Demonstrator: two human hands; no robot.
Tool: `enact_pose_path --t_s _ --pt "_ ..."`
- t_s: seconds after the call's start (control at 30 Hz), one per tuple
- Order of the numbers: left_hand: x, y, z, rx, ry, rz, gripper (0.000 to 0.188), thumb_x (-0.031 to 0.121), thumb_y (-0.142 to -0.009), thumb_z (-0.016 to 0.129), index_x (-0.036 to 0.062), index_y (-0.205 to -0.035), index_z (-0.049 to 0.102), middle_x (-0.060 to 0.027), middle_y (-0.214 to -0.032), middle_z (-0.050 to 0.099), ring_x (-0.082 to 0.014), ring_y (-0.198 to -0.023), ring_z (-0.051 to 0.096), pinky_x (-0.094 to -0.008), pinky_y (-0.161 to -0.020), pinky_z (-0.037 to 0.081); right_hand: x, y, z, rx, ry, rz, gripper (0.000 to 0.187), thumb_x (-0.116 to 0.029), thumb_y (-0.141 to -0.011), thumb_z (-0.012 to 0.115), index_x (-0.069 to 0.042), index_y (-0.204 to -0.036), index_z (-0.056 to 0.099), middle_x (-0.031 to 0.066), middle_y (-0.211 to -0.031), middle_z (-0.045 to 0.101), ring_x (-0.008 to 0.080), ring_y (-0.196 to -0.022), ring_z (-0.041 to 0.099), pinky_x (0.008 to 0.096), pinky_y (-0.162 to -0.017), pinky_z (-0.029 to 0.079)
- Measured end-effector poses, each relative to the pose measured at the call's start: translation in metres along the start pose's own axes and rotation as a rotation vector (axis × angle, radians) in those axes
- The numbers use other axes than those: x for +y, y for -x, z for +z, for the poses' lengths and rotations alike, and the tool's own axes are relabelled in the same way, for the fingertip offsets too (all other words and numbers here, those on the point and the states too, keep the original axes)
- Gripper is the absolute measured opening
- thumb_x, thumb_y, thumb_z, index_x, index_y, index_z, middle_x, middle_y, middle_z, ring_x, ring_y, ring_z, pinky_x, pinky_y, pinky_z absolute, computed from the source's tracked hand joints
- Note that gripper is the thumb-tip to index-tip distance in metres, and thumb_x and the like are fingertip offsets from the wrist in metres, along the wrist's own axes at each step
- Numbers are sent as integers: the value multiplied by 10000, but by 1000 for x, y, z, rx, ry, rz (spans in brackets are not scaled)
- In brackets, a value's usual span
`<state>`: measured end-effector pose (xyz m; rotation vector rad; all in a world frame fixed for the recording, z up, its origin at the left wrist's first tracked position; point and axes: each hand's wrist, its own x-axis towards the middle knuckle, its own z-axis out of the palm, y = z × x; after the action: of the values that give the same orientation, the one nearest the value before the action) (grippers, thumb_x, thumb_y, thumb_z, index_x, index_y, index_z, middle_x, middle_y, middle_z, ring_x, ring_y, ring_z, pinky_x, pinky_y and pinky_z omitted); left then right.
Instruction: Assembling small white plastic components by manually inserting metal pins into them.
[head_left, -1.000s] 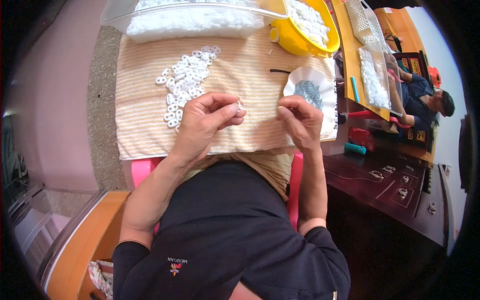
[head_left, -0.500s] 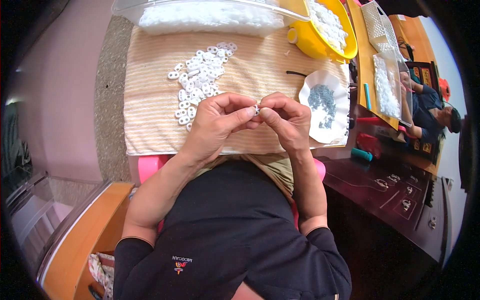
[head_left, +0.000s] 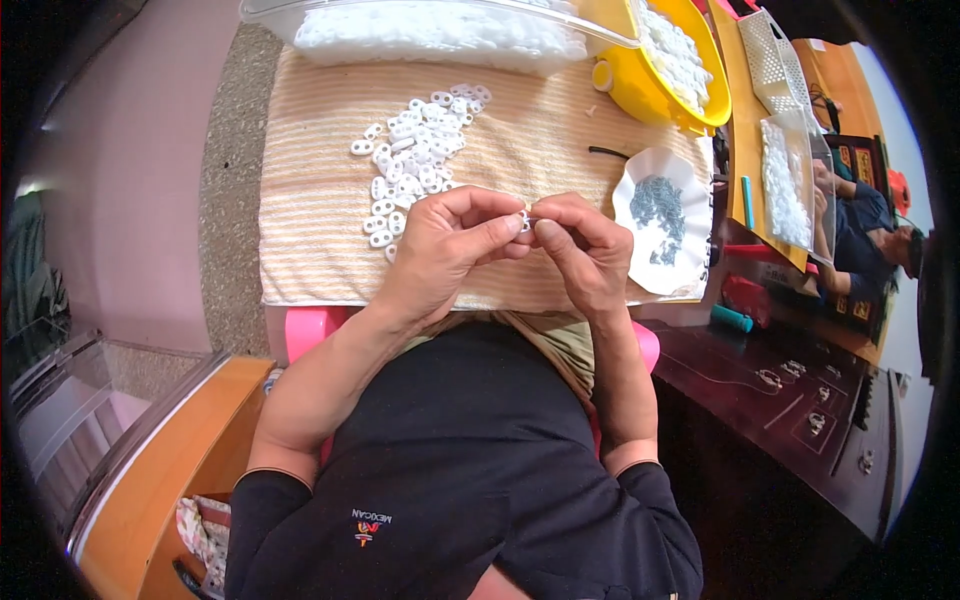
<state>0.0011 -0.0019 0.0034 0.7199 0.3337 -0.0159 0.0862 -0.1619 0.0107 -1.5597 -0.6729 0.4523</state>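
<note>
Close in front of my body, both hands meet over the striped towel. My left hand pinches a small white plastic piece between thumb and fingers. Against the other side of that piece, the thumb and forefinger of my right hand are pressed together; whatever they grip is too small to tell. Beyond my left hand lies a loose pile of white two-holed plastic pieces. To the right of my right hand stands a white wavy-edged dish holding many tiny grey parts.
A clear bin of white pieces stands at the far edge, with a yellow basin beside it. A thin black stick lies near the dish. At right, another person sits by a table with a clear tray.
The whole view has shifted slightly, so the table things sit a little farther right. My hands stay together at the small white piece, with only slight finger movement.
</note>
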Motion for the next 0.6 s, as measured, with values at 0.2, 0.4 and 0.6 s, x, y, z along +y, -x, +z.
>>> enact_pose_path --t_s 0.2,0.4,0.6 --pt "1 0 0 -2 9 -1 151 38 -879 624 -28 -1016 624 -99 -892 675 -130 -793 653 -249 -749 549 3 -1 5 64 -141 62 87 5 -885 611 42 -959 640 78 -915 644 117 -816 614 222 -721 496" --pt "2 0 1 6 24 -19 146 43 -881 626 -28 -1009 623 -101 -894 673 -134 -798 654 -252 -749 550 6 1 4 68 -222 133 94 -31 -897 617 33 -963 636 67 -932 646 107 -824 617 225 -737 510" --pt "2 1 2 9 33 -30 149 56 -883 631 -28 -1006 622 -103 -891 672 -136 -804 655 -254 -751 551 6 0 4 55 -282 159 121 -61 -907 615 34 -980 631 56 -927 650 100 -821 616 227 -737 514"
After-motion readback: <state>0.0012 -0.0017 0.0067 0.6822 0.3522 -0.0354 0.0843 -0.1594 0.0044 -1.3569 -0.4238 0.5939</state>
